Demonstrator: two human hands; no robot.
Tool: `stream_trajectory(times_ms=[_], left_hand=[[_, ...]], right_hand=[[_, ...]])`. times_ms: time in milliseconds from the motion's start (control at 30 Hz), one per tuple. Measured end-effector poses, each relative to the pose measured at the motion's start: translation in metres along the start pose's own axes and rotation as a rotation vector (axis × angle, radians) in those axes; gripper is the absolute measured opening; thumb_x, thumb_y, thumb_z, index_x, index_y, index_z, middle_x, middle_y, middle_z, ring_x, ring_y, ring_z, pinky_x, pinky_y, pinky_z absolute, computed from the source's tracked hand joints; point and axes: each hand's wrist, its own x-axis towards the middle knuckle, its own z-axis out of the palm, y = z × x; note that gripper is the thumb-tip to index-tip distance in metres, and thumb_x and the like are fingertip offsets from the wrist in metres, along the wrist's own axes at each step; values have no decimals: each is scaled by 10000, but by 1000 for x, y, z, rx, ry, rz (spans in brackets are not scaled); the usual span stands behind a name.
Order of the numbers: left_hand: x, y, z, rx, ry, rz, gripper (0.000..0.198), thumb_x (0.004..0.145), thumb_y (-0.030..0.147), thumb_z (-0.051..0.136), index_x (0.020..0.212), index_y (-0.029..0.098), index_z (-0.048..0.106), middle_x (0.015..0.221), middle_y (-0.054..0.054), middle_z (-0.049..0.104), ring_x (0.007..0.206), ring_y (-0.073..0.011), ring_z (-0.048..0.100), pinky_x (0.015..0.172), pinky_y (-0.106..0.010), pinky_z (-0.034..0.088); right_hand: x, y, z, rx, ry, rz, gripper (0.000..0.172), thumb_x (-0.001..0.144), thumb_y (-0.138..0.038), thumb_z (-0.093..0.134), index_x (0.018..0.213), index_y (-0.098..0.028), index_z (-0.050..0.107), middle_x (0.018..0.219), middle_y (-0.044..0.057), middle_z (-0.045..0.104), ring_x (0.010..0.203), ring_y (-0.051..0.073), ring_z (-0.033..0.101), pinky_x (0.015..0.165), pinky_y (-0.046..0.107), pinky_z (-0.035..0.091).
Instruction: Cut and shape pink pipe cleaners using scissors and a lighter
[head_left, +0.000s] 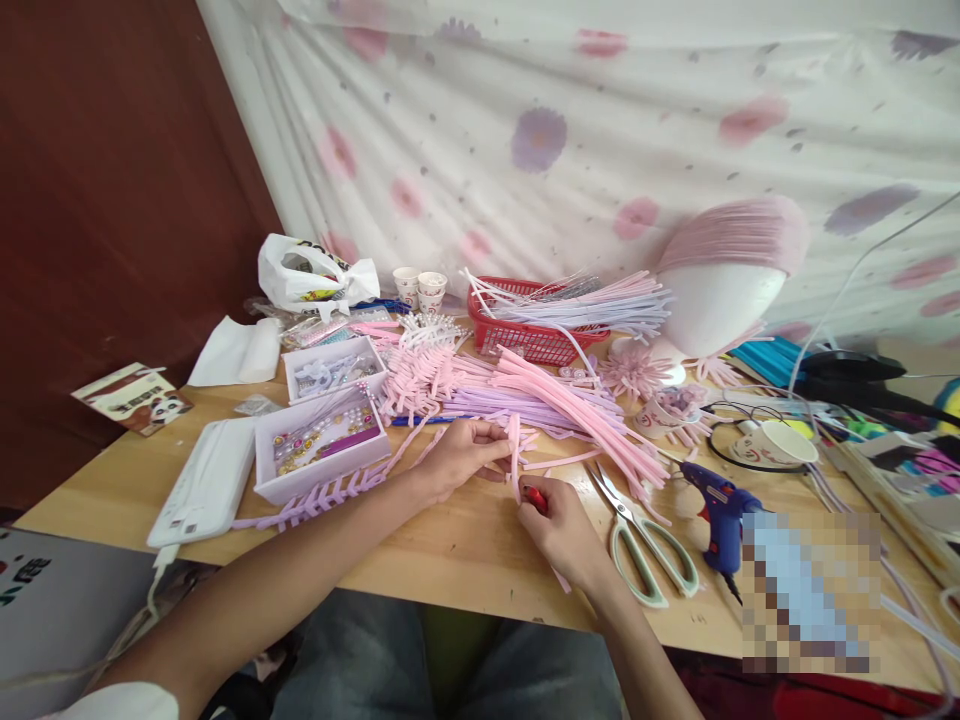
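Observation:
My left hand (pixel 469 455) pinches a pink pipe cleaner (pixel 514 445), held upright just above the table near its front. My right hand (pixel 559 525) is closed around a small tool with a red handle (pixel 535 498); its working end is hidden. That tool meets the lower part of the pipe cleaner, and a pink end pokes out below my right hand. Scissors (pixel 636 530) with pale green handles lie to the right. Beyond my hands are heaps of loose pink pipe cleaners (pixel 577 410) and purple pipe cleaners (pixel 480 400).
White boxes (pixel 322 480) of beads and trinkets stand left, beside a white power bank (pixel 206 480). A red basket (pixel 517 340) of pipe cleaners sits at the back. To the right are a blue glue gun (pixel 724 510), paper cup (pixel 776 443) and white head form (pixel 720 300).

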Motion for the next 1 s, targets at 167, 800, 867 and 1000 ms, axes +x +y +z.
stream_trajectory(times_ms=[167, 800, 867, 1000], left_hand=[[-1, 1, 1, -30, 15, 10, 360, 651, 437, 837, 786, 128, 713, 772, -53, 712, 689, -145, 671, 678, -268, 551], [-1, 2, 2, -90, 15, -55, 342, 634, 416, 860, 772, 124, 747, 750, -65, 734, 689, -172, 684, 724, -322, 575], [-1, 2, 2, -91, 17, -51, 363, 612, 418, 872, 786, 124, 751, 755, -61, 732, 686, -167, 680, 729, -321, 575], [0, 1, 2, -80, 15, -58, 375, 584, 417, 883, 773, 124, 745, 771, -60, 728, 708, -167, 681, 722, -306, 569]], right_hand=[[0, 1, -1, 6, -7, -3, 194, 685, -166, 428, 614, -218, 255, 582, -55, 242, 569, 106, 248, 537, 288, 165], [1, 1, 2, -16, 40, -28, 184, 666, -179, 423, 600, -219, 255, 566, -52, 254, 559, 107, 258, 534, 292, 166], [1, 2, 2, -18, 36, -31, 185, 669, -174, 423, 603, -218, 256, 565, -52, 257, 560, 106, 259, 533, 290, 169], [0, 3, 2, -22, 28, -31, 197, 675, -164, 424, 610, -218, 246, 570, -54, 247, 561, 104, 250, 531, 290, 165]])
